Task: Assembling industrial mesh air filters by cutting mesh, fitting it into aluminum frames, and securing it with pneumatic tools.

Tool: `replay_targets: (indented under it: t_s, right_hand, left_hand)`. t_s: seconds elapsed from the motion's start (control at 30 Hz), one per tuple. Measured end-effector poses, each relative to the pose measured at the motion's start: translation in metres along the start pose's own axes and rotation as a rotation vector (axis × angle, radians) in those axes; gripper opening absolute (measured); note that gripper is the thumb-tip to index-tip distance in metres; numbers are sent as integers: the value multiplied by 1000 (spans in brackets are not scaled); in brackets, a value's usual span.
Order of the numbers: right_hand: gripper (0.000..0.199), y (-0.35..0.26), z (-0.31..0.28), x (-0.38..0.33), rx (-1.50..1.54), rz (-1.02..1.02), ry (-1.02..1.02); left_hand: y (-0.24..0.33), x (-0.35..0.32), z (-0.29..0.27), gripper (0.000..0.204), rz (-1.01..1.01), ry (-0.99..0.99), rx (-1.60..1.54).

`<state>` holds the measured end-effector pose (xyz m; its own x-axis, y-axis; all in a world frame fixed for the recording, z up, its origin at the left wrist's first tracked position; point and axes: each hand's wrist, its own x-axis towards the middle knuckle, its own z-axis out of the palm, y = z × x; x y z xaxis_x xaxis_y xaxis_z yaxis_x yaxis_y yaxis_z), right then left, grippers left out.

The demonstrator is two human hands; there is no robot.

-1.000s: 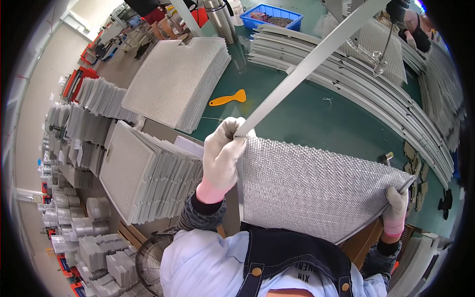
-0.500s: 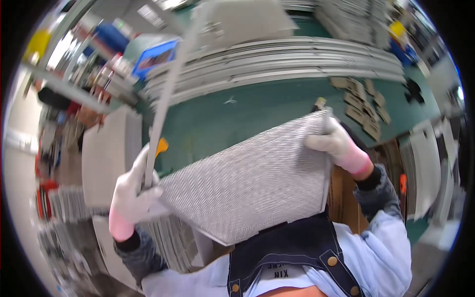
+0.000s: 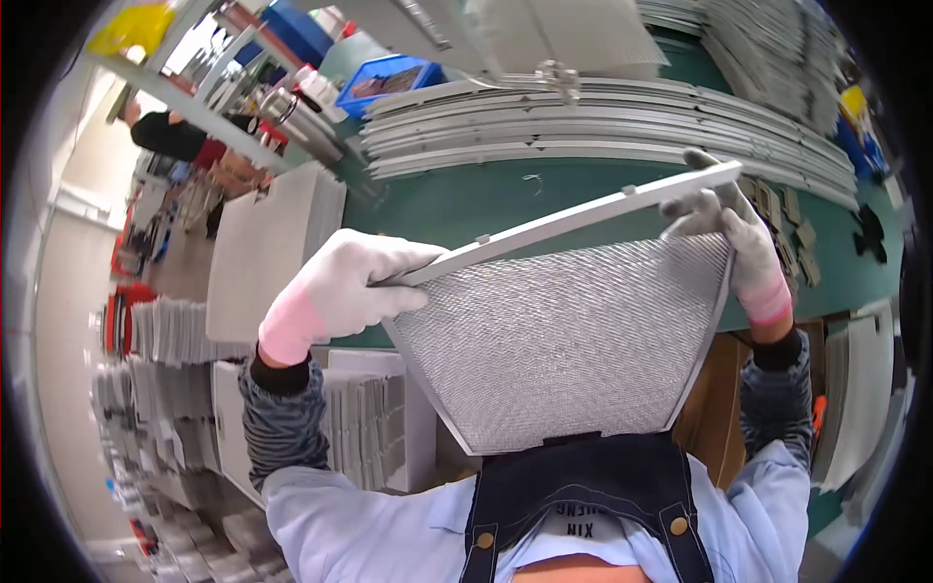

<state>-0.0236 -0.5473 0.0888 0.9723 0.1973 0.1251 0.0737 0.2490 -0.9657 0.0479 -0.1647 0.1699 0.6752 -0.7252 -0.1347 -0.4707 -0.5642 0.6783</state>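
A silvery mesh panel (image 3: 564, 350) with slanted sides and a thin metal rim leans against the front of my dark apron. Above its far edge lies a straight white metal strip (image 3: 583, 216) with small tabs, tilted up toward the right. My left hand (image 3: 340, 282), in a white glove with a pink cuff, pinches the strip's left end beside the panel's left corner. At the panel's upper right corner is my gloved right hand (image 3: 743, 233), its thumb against the corner and its fingers around the strip's right end. Part of its grip is hidden behind the strip.
Long metal strips (image 3: 603, 121) lie stacked across the green table (image 3: 457, 199). Small beige pieces (image 3: 802, 238) and a black part (image 3: 870, 233) lie at the right. A blue bin (image 3: 389, 83) stands behind. White panels (image 3: 272, 253) stand at the left; another person (image 3: 170, 136) is beyond.
The strip has swung down from upright at the left to lie along the panel's far edge. My right hand has shifted its fingers to the strip's right end. The view has turned leftward.
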Motion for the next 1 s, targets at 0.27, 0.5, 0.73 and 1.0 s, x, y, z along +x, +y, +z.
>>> replay_targets:
  t_s: [0.27,0.5,0.73,1.0]
  right_hand:
    - [49,0,5,3,4,-3,93]
    - [36,-6,14,4,29,51,80]
    - [38,0,7,2,-106,-10,37]
    - [59,11,16,6,-371,-74,69]
  left_hand:
    - [-3,14,-7,44,-53,-96,-86]
    - [18,58,7,60,105,-264,-34]
    - [43,88,18,62,139,-390,61]
    - [41,99,63,34,196,-126,-122]
